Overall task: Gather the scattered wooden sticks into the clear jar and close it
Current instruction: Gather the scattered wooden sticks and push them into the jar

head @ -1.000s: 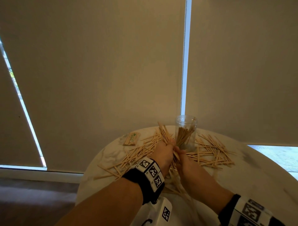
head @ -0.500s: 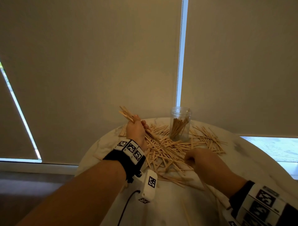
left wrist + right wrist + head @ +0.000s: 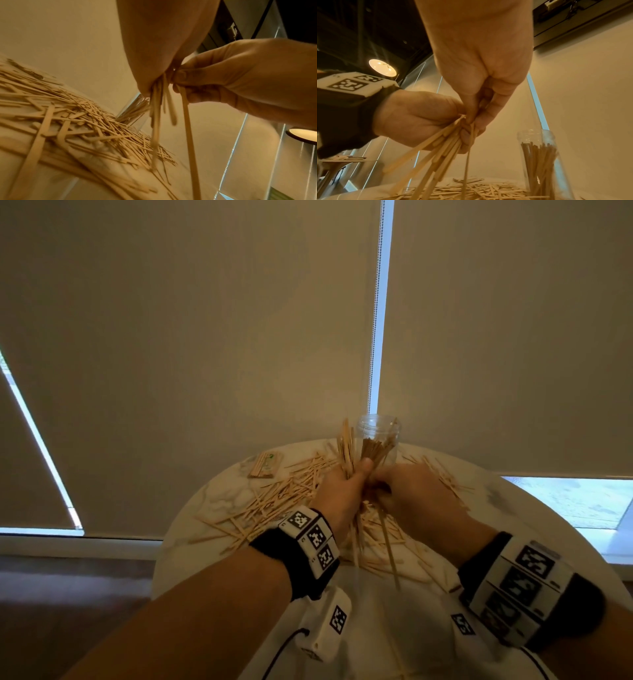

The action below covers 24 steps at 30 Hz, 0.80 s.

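The round marble-patterned table (image 3: pixel 212 501) carried a wide scatter of loose wooden sticks (image 3: pixel 274 501), thickest across its middle and toward the far edge. At that far edge the clear jar (image 3: pixel 378 440) stood upright and uncapped, part filled with sticks on end. Just in front of it, above the pile, the left hand (image 3: pixel 342 491) had its fingers curled round a bundle of sticks (image 3: pixel 346 446), whose ends rose beside the jar. The right hand (image 3: pixel 414 501) touched it, fingertips (image 3: pixel 180 75) pinching sticks in the same bundle. Near the far left edge lay a small printed packet (image 3: pixel 265 463); its writing was too small to read.
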Motion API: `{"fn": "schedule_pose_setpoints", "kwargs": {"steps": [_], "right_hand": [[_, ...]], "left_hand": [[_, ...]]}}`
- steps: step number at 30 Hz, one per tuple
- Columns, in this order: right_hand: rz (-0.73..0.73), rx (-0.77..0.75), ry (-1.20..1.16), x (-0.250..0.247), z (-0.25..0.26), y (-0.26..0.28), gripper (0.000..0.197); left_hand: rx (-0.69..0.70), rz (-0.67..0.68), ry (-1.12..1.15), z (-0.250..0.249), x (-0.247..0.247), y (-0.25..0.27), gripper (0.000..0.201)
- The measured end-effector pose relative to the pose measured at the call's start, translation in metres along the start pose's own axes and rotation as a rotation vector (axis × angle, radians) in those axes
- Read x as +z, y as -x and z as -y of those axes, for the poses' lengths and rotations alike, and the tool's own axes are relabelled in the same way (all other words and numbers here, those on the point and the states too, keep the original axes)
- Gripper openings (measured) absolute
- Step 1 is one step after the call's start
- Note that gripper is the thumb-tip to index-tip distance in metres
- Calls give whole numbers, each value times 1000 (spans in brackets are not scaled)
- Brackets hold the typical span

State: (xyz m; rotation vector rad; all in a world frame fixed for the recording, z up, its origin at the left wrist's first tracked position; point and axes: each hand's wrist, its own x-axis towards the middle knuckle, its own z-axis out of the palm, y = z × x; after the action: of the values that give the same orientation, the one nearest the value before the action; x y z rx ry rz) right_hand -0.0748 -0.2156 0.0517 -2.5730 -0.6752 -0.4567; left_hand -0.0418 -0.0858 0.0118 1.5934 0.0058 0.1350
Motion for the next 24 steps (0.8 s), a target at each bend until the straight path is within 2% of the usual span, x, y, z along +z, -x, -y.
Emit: {"fn": "schedule_pose_setpoints", "kwargs": {"steps": [3, 5, 7, 10, 12, 16, 19, 21, 24], "right_hand": [[-38, 33, -18, 0, -3, 1, 9], [-91, 47, -6, -2, -10, 0, 7], [-149, 52, -74, -6, -14, -2, 6], [-255, 32, -186, -11, -12, -6, 5], [-319, 31, -242, -10, -10, -12, 5], [-374, 80, -289, -9, -7, -20, 11], [-341, 169, -265, -13, -2, -20, 37], [-278, 177, -242, -15, 1, -20, 38], [-95, 107, -177, -17, 5, -16, 41]], "left_hand": [[-16, -126, -55, -3, -4, -5, 46], [-23, -129, -51, -3, -13, -6, 46], [-49, -44, -72, -2, -19, -1, 46], [-108, 147, 126, -3, -13, 16, 32], [-104, 252, 144, -6, -4, 28, 29], [-27, 299, 112, -4, 8, 43, 29], [9, 370, 47, -4, 11, 50, 27], [8, 432, 17, -5, 15, 55, 21], [10, 432, 27, -9, 18, 58, 17]]}}
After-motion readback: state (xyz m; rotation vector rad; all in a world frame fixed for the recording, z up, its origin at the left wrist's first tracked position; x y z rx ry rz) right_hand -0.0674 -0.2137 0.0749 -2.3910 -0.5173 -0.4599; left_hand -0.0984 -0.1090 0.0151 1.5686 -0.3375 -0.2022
